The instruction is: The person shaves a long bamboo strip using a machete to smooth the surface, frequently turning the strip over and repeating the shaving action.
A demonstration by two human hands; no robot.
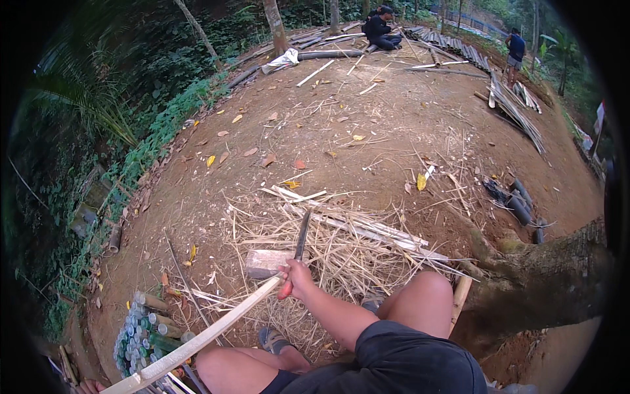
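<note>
My right hand [300,278] is wrapped round the orange-red handle of a long knife [303,235], its dark blade pointing up and away from me. A long pale bamboo strip [203,337] slants from the lower left up to this hand, its far end by the handle and over a wooden block [259,264]. At the lower left edge, my left hand [92,386] grips the near end of the strip; much of that hand is cut off by the frame. Under and beyond the block lies a heap of thin shavings [341,256].
Split bamboo pieces [367,228] lie across the shavings. Stacked bottles [141,328] stand near my left leg; a thick tree trunk [545,279] leans in at right. Dark tubes [519,203] lie beyond it. Far off, one person [380,31] sits and another [516,52] stands by bamboo piles.
</note>
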